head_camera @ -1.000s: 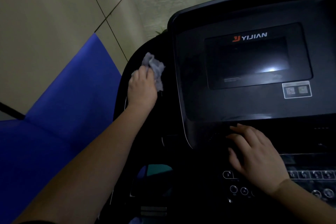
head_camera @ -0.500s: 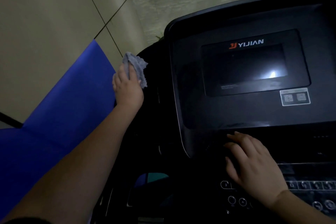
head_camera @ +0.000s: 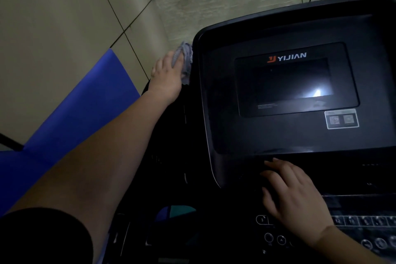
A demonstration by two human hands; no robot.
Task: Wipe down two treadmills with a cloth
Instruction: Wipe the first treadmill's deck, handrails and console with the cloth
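Your left hand [head_camera: 166, 76] grips the cloth [head_camera: 184, 60], bunched under its fingers against the treadmill's [head_camera: 214, 113] upper left corner, just beside the console edge. The cloth is soft and light, so keep it wadded in the palm or it will slip loose. Your right hand [head_camera: 293, 201] rests flat, fingers relaxed, below the screen [head_camera: 289, 81], above the buttons [head_camera: 274, 239].

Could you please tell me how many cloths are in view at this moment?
1. The grey cloth is under the left hand, at the far-left corner of the treadmill console. The right hand holds none.
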